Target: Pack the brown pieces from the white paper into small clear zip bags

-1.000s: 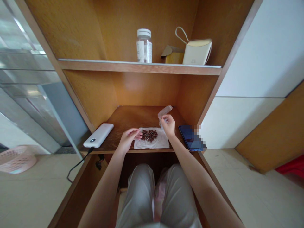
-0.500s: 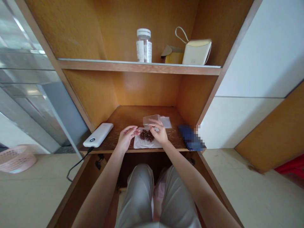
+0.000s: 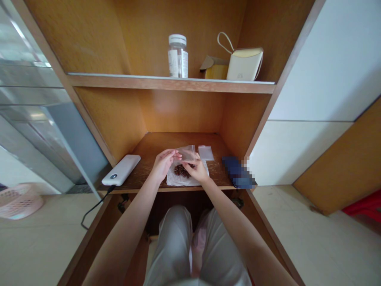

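A clear plastic zip bag [image 3: 188,151] is held between my two hands, just above a pile of dark brown capsules [image 3: 180,171]. The pile lies on a sheet of white paper [image 3: 175,182]. My left hand [image 3: 164,163] has its fingertips closed on the bag's left end. On the other side, my right hand [image 3: 199,171] grips the lower right of the bag, thumb in front and fingers partly hidden behind the film. A second clear zip bag [image 3: 206,153] lies flat on the wood behind my right hand.
A white power bank [image 3: 122,170] with a black cable sits at left, a dark blue, partly pixelated item [image 3: 238,172] at right. On the upper shelf [image 3: 133,82] stand a clear bottle [image 3: 177,57], a yellow box [image 3: 216,71] and a cream strapped device [image 3: 244,65].
My left hand has moved right and up to the bag's left end. The bag has shifted left from the second bag, and my right hand has moved slightly left with it.
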Motion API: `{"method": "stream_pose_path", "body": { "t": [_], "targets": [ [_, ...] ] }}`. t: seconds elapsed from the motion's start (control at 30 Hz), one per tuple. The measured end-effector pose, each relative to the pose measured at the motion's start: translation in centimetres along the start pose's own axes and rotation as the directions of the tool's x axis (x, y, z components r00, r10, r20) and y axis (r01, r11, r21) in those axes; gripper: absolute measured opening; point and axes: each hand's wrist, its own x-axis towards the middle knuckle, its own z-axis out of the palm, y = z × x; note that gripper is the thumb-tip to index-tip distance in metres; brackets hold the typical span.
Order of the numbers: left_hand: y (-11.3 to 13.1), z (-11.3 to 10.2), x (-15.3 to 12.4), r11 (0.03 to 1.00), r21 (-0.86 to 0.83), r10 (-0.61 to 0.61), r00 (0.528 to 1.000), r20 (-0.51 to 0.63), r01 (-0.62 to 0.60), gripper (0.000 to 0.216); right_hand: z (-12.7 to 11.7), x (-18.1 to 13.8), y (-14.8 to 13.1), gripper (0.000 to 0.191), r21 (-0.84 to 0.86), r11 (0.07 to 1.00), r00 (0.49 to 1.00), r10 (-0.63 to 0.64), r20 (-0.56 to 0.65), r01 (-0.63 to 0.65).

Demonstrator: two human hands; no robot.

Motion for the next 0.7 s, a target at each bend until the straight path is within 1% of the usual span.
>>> {"method": "stream_pose_path", "body": {
  "t": [0.13,0.33,0.43,0.53,0.7],
  "targets": [
    [0.6,0.3,0.1,0.992,0.123,0.004,1.0,0.013,-0.005,0.026,0.0,0.1,-0.2,0.017,-0.027,0.999,0.999,0.039,0.007,-0.039],
    [1.3,-0.4,0.0,0.918,0.396,-0.024,0.996,0.087,-0.013,0.031,0.2,0.1,0.2,0.021,-0.02,0.992,0.986,0.121,-0.116,-0.125],
    [1.4,-0.7,0.2,0.884,0.467,-0.065,0.988,0.139,-0.008,0.031,0.3,0.0,0.5,0.023,-0.032,0.987,0.98,0.154,-0.126,-0.159],
    [1.5,-0.9,0.4,0.839,0.544,-0.086,0.98,0.177,-0.024,0.03,0.3,0.1,0.5,0.021,-0.031,0.989,0.983,0.141,-0.12,-0.146],
    [1.4,-1.0,0.5,0.76,0.646,-0.088,0.974,0.209,-0.07,0.029,0.2,0.1,0.2,0.022,-0.001,0.995,0.987,0.102,-0.12,-0.103]
  ]
}}
